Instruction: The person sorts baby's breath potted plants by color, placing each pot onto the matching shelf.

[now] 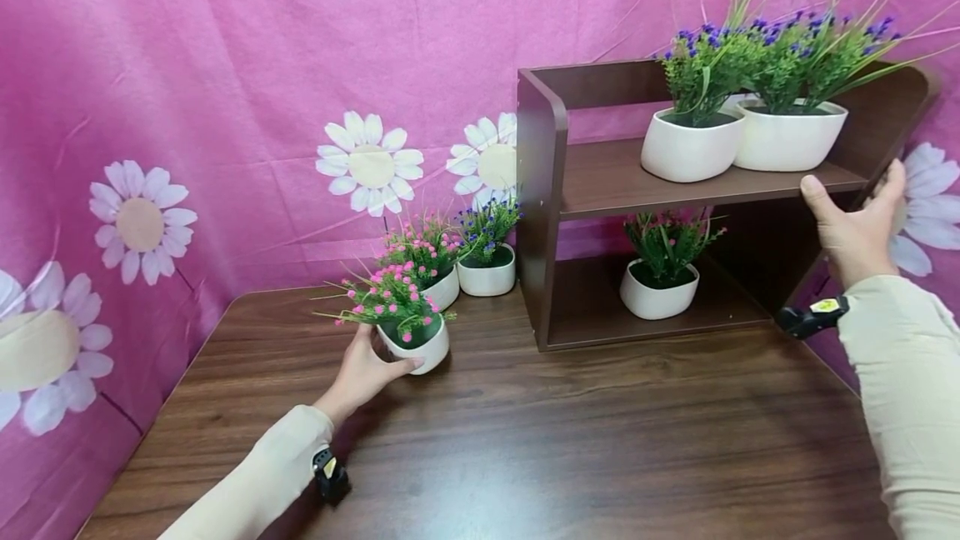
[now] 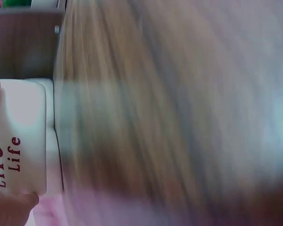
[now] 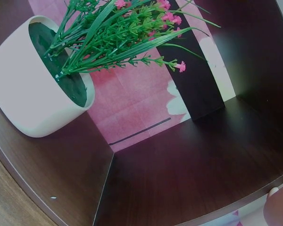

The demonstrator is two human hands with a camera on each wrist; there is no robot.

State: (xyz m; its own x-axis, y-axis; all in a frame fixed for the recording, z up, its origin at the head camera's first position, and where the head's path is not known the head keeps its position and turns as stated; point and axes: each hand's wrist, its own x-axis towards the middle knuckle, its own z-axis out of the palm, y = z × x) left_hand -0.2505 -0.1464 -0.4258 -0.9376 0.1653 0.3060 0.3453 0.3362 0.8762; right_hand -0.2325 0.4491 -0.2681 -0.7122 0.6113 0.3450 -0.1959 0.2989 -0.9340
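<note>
Pink-flowered pot [image 1: 432, 348], left of the shelf [image 1: 540, 223] and over the table [image 1: 600, 448], is held between your left hand's [image 1: 367, 373] thumb and fingers; best keep it level, clear of its neighbours. Your right hand [image 1: 858, 232] is at the shelf's right side; whether its fingers grip, I cannot tell. Count one shelf and at least six pots: yours, a second pink pot [image 1: 444, 292] behind, a purple pot [image 1: 487, 279] beside that, one lower-shelf pot [image 1: 660, 300], two upper-shelf pots [image 1: 791, 140].

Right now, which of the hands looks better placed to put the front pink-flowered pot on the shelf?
Probably the left hand: it grips the pink-flowered pot, left of the shelf. The right hand is at the opposite end, far from that pot.
</note>
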